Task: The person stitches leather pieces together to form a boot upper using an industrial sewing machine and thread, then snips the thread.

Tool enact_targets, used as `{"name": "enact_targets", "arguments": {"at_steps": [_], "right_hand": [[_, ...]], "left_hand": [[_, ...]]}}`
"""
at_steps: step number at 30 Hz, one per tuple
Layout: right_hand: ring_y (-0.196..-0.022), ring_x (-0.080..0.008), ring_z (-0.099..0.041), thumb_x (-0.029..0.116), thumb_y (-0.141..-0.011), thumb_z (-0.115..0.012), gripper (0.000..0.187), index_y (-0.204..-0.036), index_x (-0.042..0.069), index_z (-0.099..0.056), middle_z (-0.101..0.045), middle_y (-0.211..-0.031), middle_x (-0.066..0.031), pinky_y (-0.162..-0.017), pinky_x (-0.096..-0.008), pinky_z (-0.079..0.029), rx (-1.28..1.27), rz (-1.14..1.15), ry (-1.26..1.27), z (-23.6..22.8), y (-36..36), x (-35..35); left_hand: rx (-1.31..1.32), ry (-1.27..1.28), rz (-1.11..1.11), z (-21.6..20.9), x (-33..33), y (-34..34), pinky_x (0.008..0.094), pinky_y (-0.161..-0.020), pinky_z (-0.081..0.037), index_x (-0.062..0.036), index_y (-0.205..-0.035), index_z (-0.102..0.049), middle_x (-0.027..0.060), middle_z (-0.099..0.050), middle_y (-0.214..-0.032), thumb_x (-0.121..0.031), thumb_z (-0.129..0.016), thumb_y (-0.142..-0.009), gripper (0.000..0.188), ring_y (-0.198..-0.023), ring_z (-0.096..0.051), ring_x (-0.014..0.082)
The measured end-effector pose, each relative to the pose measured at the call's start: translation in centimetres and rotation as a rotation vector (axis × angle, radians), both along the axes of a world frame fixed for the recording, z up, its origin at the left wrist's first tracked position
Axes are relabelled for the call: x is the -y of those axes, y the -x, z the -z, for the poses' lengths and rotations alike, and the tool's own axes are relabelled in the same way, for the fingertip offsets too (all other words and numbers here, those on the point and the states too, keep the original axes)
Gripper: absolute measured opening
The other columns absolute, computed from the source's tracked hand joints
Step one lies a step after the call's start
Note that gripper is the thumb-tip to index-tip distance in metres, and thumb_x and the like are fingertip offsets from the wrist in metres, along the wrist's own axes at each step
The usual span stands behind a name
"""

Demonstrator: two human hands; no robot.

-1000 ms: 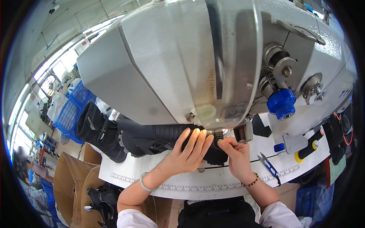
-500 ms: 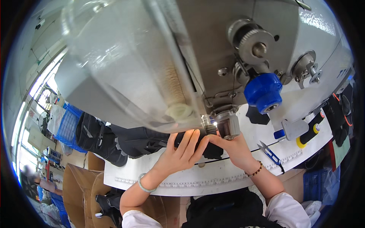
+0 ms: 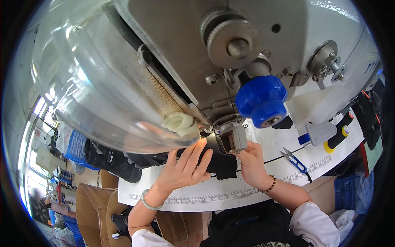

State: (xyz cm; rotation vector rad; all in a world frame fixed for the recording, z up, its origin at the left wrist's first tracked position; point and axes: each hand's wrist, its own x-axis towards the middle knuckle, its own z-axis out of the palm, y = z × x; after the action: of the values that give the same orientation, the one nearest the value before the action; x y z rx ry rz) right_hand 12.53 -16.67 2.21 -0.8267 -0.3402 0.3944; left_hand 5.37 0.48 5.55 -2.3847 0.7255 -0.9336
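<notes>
The sewing machine's metal head (image 3: 181, 37) fills the upper part of the view, with a blue tension knob (image 3: 263, 101) and a clear plastic guard (image 3: 103, 119) on it. A black fabric piece (image 3: 222, 162) lies beneath the metal housing (image 3: 233, 138) at its lower end. My left hand (image 3: 183, 168) rests with fingers stretched out at the left side of the fabric, fingertips by the guard's lower edge. Close to the housing, my right hand (image 3: 252, 164) is curled, its fingertips partly hidden behind the metal. What its fingers grip cannot be made out.
Blue thread snips (image 3: 295, 164) lie on the white table (image 3: 189, 201), near a ruler strip (image 3: 230, 191). Black thread spools (image 3: 339, 136) sit at the right. To the left are black bags (image 3: 111, 158), a blue crate (image 3: 74, 146) and a cardboard box (image 3: 92, 206).
The machine head looks larger and lies farther left in the view. My hands, close together before, are now apart, and more black fabric shows between them.
</notes>
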Motion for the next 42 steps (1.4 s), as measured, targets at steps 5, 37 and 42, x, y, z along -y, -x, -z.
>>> {"name": "enact_targets", "arguments": {"at_steps": [5,37,42], "right_hand": [[-0.063,-0.0009,-0.050,0.010,-0.084,-0.057,0.014,-0.088,-0.003,-0.062,-0.060,-0.072,0.0006,-0.055,-0.0151,-0.040,0.028,-0.025,0.068,0.3,-0.2,0.5],[-0.064,-0.0020,-0.053,0.009,-0.083,-0.057,0.010,-0.082,0.000,-0.062,-0.061,-0.075,-0.0005,-0.057,-0.0161,-0.042,-0.083,0.001,0.075,-0.7,-0.2,0.5],[-0.067,-0.0027,-0.053,0.010,-0.084,-0.056,0.011,-0.086,0.000,-0.061,-0.061,-0.078,-0.0009,-0.060,-0.0164,-0.042,-0.107,-0.003,0.017,-0.5,0.0,0.5]], "left_hand": [[-0.004,-0.028,-0.056,0.4,0.5,0.2,0.0429,-0.083,-0.040,-0.0083,-0.112,-0.053,0.0125,-0.053,-0.116,-0.039,-0.044,-0.082,0.044,-0.098,-0.053,0.0215],[-0.111,-0.125,-0.083,-0.9,3.8,0.3,0.0522,-0.086,-0.045,0.0165,-0.103,-0.051,0.0280,-0.049,-0.105,-0.041,-0.055,-0.077,0.063,-0.096,-0.052,0.0415],[-0.122,-0.067,-0.090,-0.7,3.7,0.2,0.0525,-0.088,-0.044,0.0156,-0.103,-0.051,0.0264,-0.049,-0.104,-0.039,-0.060,-0.071,0.063,-0.090,-0.053,0.0367]]}}
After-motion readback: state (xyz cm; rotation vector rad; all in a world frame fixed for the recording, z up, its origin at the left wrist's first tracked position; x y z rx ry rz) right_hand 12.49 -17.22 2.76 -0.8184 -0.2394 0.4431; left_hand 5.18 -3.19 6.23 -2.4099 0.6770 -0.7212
